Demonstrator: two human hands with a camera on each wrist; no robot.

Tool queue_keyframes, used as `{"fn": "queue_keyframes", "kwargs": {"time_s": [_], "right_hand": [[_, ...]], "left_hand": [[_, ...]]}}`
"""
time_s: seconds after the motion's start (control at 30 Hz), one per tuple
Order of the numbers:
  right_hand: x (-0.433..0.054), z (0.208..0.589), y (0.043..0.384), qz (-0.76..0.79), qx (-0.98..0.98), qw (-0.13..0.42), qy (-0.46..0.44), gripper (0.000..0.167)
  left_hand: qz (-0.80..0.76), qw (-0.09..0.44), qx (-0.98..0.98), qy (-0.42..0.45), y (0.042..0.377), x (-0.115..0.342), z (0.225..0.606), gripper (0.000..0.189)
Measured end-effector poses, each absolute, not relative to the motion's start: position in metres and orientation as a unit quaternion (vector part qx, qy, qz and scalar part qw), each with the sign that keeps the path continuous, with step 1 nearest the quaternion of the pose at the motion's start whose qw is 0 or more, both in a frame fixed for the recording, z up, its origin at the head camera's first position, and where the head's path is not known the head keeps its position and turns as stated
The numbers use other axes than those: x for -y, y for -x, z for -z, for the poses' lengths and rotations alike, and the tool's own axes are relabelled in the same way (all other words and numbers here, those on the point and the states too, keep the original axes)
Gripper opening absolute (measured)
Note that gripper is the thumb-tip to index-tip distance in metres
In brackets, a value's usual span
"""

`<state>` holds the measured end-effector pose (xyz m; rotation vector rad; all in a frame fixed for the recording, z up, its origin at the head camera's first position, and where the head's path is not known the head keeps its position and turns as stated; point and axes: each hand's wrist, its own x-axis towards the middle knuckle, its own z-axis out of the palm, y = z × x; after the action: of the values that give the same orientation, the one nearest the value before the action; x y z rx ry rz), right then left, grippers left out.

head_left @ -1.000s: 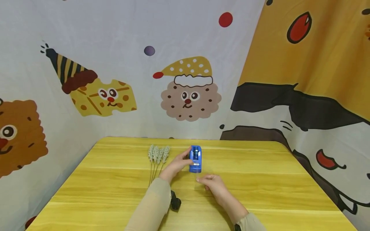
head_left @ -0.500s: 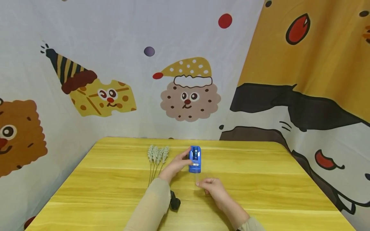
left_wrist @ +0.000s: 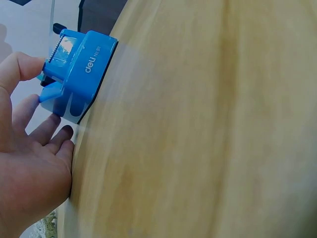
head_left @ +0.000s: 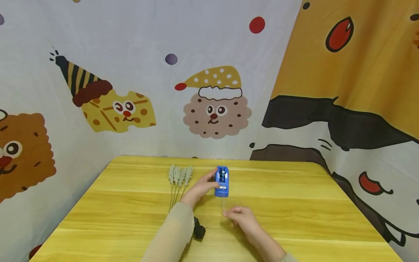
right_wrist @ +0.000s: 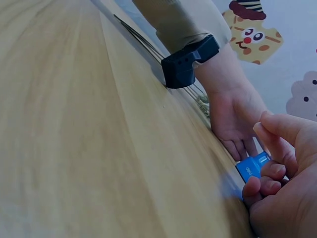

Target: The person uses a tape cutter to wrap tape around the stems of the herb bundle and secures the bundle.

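Beige sleeve cloth (head_left: 171, 233) lies nearest me, with a black wrist camera (head_left: 199, 230) beside my left cuff. Just beyond, my right hand (head_left: 243, 220) pinches the free end of a clear tape strip (head_left: 224, 205) between thumb and forefinger, over the wood-grained surface (head_left: 294, 207). That strip leads away to the near end of a blue Deli tape dispenser (head_left: 222, 182), which my left hand (head_left: 198, 191) grips from its left side — thumb close to the serrated cutter (left_wrist: 56, 51), fingers against the body. For a clean pull, I'd judge it best to hold the dispenser firmly down, draw in line with the roll and keep the strip taut so it can't fold on itself; my thumb should avoid the teeth. Left of the dispenser lie pale wheat-like stems (head_left: 177, 176) — apart from the tape — and behind everything hangs a cartoon-printed curtain (head_left: 147, 43).
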<state>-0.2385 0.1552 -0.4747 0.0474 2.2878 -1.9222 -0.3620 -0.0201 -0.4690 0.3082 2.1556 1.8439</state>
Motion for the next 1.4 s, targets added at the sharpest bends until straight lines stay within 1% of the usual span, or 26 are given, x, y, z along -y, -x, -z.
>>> {"fn": "queue_keyframes", "kwargs": {"time_s": [0.5, 0.8, 1.1, 1.4], "right_hand": [[-0.156, 0.472, 0.228, 0.638, -0.766, 0.078, -0.016, 0.029], [-0.157, 0.469, 0.225, 0.612, -0.787, 0.08, 0.008, 0.027], [-0.155, 0.468, 0.225, 0.588, -0.805, 0.068, 0.035, 0.024], [-0.151, 0.469, 0.224, 0.571, -0.819, 0.044, 0.045, 0.019]], "left_hand": [[-0.644, 0.145, -0.744, -0.103, 0.366, 0.019, 0.473, 0.086], [-0.645, 0.145, -0.744, -0.101, 0.365, 0.019, 0.472, 0.086], [-0.643, 0.144, -0.746, -0.096, 0.365, 0.019, 0.473, 0.085], [-0.642, 0.143, -0.747, -0.098, 0.364, 0.018, 0.472, 0.084]]}}
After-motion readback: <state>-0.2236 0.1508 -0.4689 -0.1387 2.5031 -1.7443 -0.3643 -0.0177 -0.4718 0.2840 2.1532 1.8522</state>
